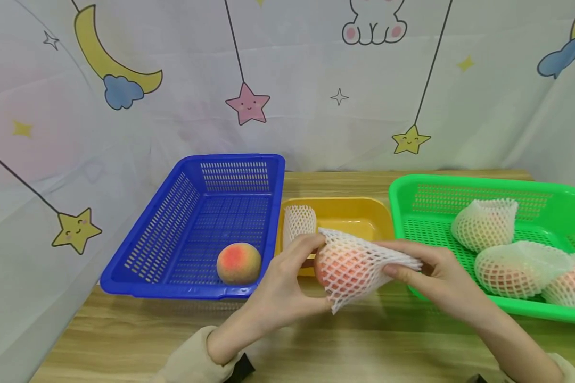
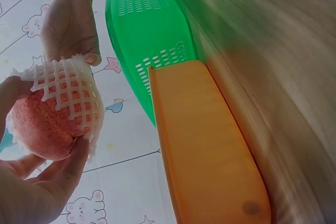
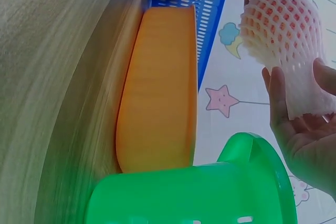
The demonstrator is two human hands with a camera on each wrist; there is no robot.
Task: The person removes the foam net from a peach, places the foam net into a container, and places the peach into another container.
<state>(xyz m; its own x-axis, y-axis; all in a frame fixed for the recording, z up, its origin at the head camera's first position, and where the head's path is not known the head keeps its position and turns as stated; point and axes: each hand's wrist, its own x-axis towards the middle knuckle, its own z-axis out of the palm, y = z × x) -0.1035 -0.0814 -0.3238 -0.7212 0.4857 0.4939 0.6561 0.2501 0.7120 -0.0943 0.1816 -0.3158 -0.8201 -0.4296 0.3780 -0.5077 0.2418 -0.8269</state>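
In the head view, my left hand (image 1: 278,292) grips a red peach (image 2: 42,127) that is partly inside a white foam net sleeve (image 1: 350,263). The left wrist view shows the fingers around the peach's bare end. My right hand (image 1: 443,279) pinches the narrow, gathered end of the sleeve between thumb and fingers, as the right wrist view also shows. Both hands hold the fruit above the table, in front of a yellow tray (image 1: 364,205). Another foam net sleeve (image 1: 299,221) lies in that tray, partly hidden behind my left hand.
A blue basket (image 1: 172,290) stands on the left with one bare peach (image 1: 239,263) in its near right corner. On the right, a green basket (image 1: 460,183) holds three net-wrapped peaches (image 1: 484,226). The wooden table (image 1: 345,346) runs beneath; a printed cloth (image 1: 297,127) hangs behind.
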